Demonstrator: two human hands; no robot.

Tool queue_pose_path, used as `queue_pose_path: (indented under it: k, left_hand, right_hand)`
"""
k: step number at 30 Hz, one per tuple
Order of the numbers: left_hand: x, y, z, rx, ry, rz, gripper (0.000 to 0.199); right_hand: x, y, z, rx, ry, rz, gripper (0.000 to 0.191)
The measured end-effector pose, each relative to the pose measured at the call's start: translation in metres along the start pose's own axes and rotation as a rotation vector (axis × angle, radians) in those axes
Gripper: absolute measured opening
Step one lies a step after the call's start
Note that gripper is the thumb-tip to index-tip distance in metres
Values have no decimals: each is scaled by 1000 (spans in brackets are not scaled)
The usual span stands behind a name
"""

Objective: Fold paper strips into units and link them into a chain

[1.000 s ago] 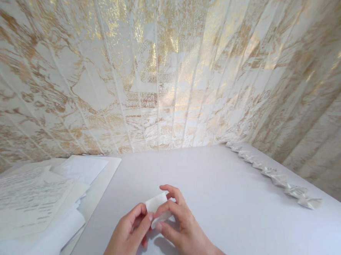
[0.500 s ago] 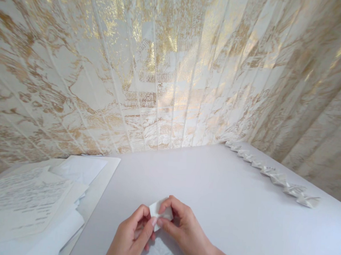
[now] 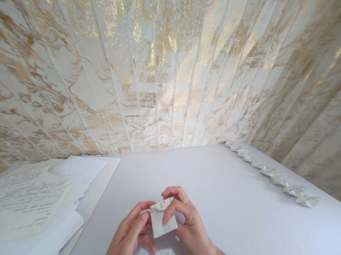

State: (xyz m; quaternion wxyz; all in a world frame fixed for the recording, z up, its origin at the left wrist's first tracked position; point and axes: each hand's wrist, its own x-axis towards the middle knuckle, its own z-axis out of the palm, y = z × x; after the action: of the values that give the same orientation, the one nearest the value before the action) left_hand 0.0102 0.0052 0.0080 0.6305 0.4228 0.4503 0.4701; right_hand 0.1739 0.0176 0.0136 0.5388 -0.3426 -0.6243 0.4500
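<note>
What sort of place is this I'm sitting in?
Likely a room with a desk or table, perhaps at home, though I can't be sure. There's a pale tabletop, papers covered in writing on the left, and a gold-patterned backdrop behind, maybe curtain or wallpaper.

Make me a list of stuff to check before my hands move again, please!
1. Right hand on the small paper: ok, the index finger lies on its front.
2. Left hand gripping the paper: cannot tell; its fingers are at the left edge.
3. Back of the paper neat: cannot tell, it's hidden.
4. Folded pieces away from the hands: ok, lined up at the right.
5. Sheets away from the hands: ok, piled at the left.
</note>
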Motion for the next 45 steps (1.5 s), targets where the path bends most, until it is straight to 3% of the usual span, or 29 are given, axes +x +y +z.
queue_pose_path:
  k: [7,13,17,22,27,29,32,37,41,45]
  left_hand:
    - [2,3,4,-65,93,8,52]
    - [-2,7,5,-63,148,42,44]
    - [1,4,-2,62,173,104,46]
    - [1,3,-7,399,156,173,42]
    - [-10,10,2,475,138,265,31]
    - [-10,12,1,504,145,322,30]
    - [-3,11,-9,720,79,460,17]
    - [11,6,-27,1026,-47,725,14]
    - [11,3,-31,1147,-130,658,18]
    - [9,-2,-33,1170,-241,675,20]
  right_hand:
    - [0,-1,2,-114,-76,-58,38]
    - [1,-2,3,-135,-126,-54,37]
    - [0,-3,2,-141,-186,-33,34]
    - [1,-4,1,-14,-40,131,12]
    - [1,-2,2,-207,-96,244,13]
    - [0,0,2,-252,-68,198,22]
    - [1,1,0,-290,-48,42,31]
    - [4,-3,-11,-466,-139,-228,26]
    - [2,-8,-24,-785,-376,-397,27]
    - [-6,-10,-36,-892,-501,-351,25]
